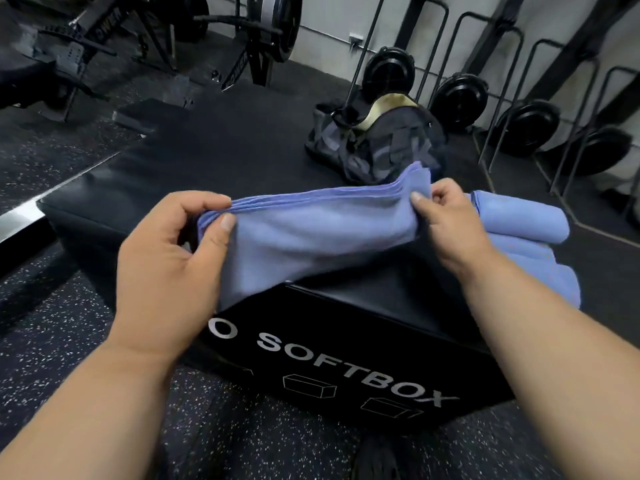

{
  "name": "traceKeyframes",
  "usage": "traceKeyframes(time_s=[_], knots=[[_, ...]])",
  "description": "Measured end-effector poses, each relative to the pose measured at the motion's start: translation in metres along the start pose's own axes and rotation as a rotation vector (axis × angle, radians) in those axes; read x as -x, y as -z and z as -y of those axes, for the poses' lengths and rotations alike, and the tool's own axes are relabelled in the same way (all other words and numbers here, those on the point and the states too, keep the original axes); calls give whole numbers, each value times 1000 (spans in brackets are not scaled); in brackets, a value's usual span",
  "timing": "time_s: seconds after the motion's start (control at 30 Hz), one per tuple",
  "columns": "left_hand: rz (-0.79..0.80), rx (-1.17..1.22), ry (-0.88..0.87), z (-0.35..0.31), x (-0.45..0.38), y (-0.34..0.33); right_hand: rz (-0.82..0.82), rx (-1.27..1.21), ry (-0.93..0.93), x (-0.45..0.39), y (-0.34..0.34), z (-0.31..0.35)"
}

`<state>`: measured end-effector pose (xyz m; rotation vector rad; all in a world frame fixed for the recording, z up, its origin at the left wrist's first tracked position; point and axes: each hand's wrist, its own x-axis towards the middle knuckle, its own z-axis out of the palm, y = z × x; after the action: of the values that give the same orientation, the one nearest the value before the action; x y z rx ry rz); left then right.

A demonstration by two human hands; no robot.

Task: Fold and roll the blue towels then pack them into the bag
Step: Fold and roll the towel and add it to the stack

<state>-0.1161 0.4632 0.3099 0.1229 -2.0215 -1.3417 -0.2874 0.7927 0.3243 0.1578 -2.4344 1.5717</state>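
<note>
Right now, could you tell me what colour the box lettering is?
White, on the black box; head view shows it.

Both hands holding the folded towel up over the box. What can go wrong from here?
1. The left hand and right hand pinch only the top edge of the towel; its stacked layers could slip apart and undo the fold.
2. The rolled towels lie near the right edge of the black box; a nudge might knock them off.
3. The bag sits beyond the box, so carrying rolls there may loosen them.
</note>
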Motion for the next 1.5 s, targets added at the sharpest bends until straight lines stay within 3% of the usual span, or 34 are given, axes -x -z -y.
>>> traceKeyframes(time_s=[0.2,0.47,0.6,0.7,0.77,0.83,0.9,0.97,1.1,1.37,1.5], knots=[[76,64,169,4,15,-3,-84,-110,-60,34,18,-4],[86,221,323,9,17,-18,-156,60,48,11,22,19],[-1,169,540,43,15,-37,-64,245,54,-61,-20,25],[-64,40,638,63,12,-44,170,469,2,-94,-61,6],[-61,-66,612,64,8,-44,289,662,83,-91,-86,0],[-17,-304,398,62,5,-44,406,734,170,-71,-104,-8],[85,-449,181,65,4,-47,544,764,154,-40,-120,-20],[252,-498,113,69,8,-52,611,840,129,-17,-129,-31],[534,-708,112,72,22,-59,643,862,101,-21,-127,-36],[624,-809,223,69,27,-53,718,1042,-51,-44,-119,-16],[635,-794,240,68,26,-53,765,1014,14,-11,-143,0]])
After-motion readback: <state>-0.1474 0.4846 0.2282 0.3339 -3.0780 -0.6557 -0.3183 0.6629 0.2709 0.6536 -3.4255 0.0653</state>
